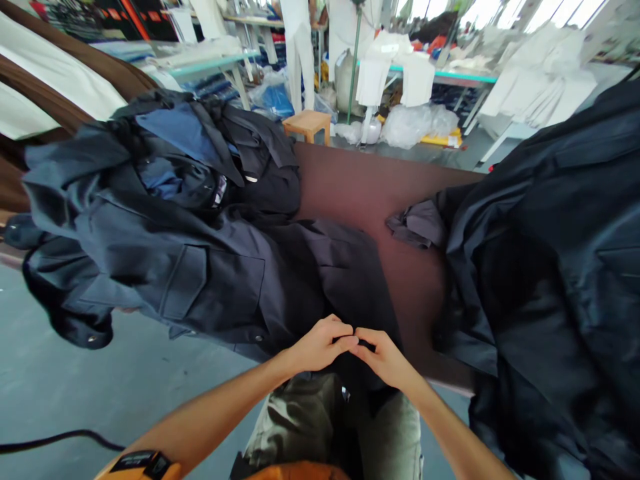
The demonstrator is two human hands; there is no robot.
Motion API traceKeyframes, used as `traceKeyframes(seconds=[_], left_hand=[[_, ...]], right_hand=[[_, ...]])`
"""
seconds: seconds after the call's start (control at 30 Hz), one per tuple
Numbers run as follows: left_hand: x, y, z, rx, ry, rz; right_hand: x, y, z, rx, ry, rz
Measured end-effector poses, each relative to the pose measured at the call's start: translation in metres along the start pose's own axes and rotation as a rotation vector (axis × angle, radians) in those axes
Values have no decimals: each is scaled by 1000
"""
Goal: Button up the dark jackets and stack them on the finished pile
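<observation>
A dark navy jacket (pixel 225 267) with flap pockets and snap buttons lies across the table in front of me, its near edge hanging over the side. Above that near edge my left hand (pixel 323 343) is closed in a pinch on the dark cloth. My right hand (pixel 383 357) pinches the same spot from the other side, and the fingertips of both hands meet. The bit of cloth between the fingers is mostly hidden.
More dark garments with blue lining (pixel 180 130) are heaped at the back left of the brown table (pixel 340 177). A large dark pile of garments (pixel 550 267) fills the right side. Beyond stand a wooden stool (pixel 307 123), plastic bags (pixel 410 125) and tables with white clothes.
</observation>
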State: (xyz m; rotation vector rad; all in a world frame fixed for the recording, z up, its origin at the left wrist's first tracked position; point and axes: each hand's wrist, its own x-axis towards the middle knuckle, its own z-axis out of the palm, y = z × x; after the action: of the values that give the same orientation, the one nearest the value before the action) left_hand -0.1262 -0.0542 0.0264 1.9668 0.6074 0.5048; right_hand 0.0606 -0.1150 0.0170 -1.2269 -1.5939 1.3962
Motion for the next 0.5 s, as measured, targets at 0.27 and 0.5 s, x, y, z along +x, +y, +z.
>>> traceKeyframes(seconds=[0.27, 0.5], left_hand=[[0, 9, 1, -81, 127, -138], [-5, 6, -3, -535, 125, -365]], right_hand=[[7, -6, 0, -57, 53, -14], [20, -16, 3, 86, 4, 40]])
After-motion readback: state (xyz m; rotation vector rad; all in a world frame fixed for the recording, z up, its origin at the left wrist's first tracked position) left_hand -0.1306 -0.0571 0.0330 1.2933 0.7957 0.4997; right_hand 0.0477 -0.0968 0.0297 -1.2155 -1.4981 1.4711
